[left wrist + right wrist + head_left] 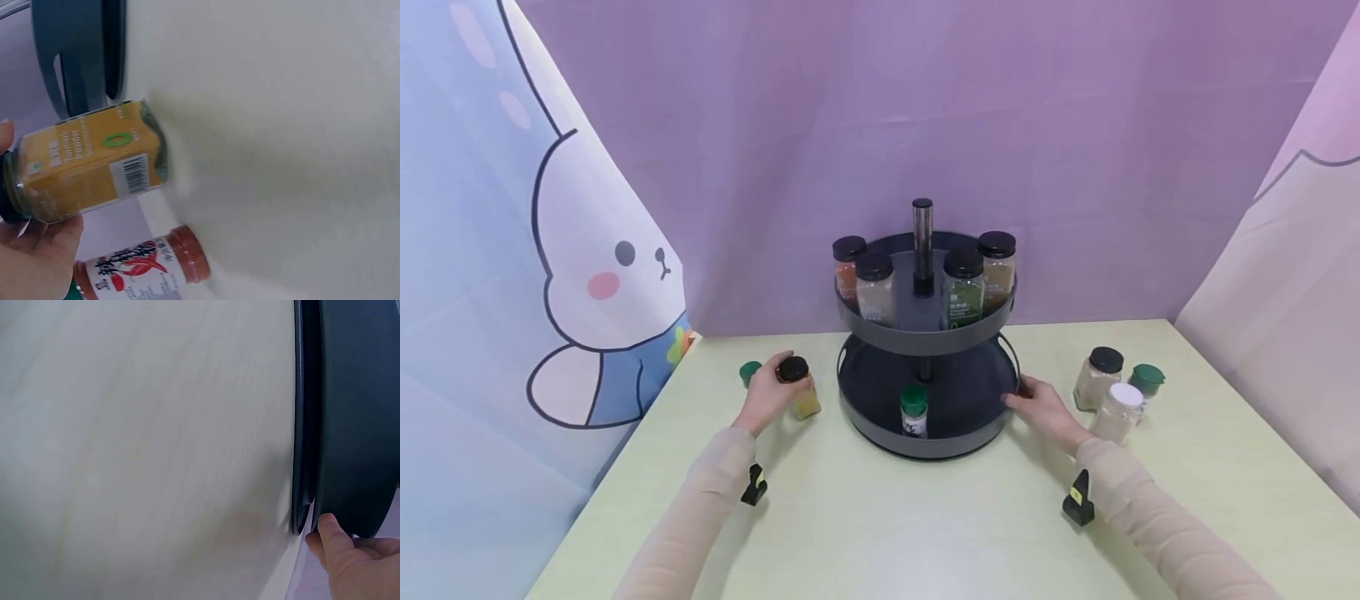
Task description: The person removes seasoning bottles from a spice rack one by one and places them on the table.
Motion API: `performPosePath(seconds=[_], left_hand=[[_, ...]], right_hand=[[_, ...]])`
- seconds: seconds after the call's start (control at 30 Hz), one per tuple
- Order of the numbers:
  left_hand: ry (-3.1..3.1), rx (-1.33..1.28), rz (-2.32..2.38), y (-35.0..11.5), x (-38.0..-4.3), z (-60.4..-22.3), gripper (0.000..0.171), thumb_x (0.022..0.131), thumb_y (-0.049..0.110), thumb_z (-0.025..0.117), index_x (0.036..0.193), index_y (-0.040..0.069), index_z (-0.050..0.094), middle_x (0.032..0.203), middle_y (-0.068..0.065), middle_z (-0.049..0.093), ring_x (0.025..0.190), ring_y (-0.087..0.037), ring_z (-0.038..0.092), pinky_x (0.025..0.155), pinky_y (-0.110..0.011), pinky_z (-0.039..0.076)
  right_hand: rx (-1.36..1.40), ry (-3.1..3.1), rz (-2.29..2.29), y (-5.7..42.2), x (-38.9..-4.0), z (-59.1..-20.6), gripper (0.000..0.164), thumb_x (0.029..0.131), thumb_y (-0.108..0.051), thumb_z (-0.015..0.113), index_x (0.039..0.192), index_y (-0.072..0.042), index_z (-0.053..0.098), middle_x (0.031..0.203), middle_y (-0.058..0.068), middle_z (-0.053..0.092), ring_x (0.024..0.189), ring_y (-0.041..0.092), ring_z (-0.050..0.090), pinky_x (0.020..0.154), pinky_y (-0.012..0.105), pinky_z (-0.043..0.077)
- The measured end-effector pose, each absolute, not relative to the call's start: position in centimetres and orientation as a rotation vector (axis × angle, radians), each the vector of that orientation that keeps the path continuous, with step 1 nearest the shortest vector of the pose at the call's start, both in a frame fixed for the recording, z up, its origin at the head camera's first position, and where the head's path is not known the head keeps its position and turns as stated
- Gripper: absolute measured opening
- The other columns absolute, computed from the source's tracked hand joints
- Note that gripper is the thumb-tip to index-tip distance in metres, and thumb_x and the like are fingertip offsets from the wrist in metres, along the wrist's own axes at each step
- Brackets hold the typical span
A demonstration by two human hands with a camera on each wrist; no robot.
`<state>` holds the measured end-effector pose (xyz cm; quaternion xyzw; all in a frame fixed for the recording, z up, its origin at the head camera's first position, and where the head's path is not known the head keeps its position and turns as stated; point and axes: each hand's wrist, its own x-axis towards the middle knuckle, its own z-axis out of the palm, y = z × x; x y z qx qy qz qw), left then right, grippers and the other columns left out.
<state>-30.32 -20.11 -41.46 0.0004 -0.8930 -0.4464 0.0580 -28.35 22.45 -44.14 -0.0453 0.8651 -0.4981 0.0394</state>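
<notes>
My left hand (769, 392) grips a jar of turmeric powder (94, 159) by its black lid end. The jar is tilted, its base close over the table in the left wrist view. Beside it is a red-based spice bottle (144, 269) with a chili picture on its label and a green cap. A dark two-tier turntable rack (925, 342) with a metal post stands in the middle. At the right side of its lower tier, my right hand (1045, 410) pinches the rim, thumb (331, 528) on the outer wall. A small green-capped bottle (914, 410) stands on that tier.
Several black-lidded jars, one a green-filled jar (963, 292), stand on the upper tier. Right of my right hand are a black-lidded jar (1097, 379), a white-lidded jar (1117, 414) and a green-capped jar (1147, 382). A purple curtain (775, 167) hangs behind the table.
</notes>
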Motion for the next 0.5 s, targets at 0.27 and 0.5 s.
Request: performPosePath(seconds=[0.27,0.5], left_hand=[[-2.666,-0.061,-1.382,-19.8,-30.1,-39.9,0.059,0.083,0.026,0.065,0.135,0.009,0.043,0.137,-0.015,0.045,0.128,-0.030,0.041,0.106,-0.043,0.034],[-2.664,-0.169,-1.277,-19.1,-29.7,-38.2,0.045,0.088,0.026,0.059,0.130,0.012,0.050,0.135,-0.012,0.048,0.129,-0.030,0.038,0.107,-0.046,0.032]], right_hand=[[-0.145,2.648,-1.535,22.3,-28.1,-44.0,0.057,0.092,-0.013,0.050,0.135,0.016,0.027,0.132,0.034,0.041,0.123,0.042,0.041,0.105,0.047,0.035],[-0.122,2.653,-1.511,22.4,-28.3,-44.2,0.057,0.092,-0.014,0.050,0.136,0.015,0.027,0.133,0.033,0.040,0.124,0.042,0.040,0.105,0.047,0.035]])
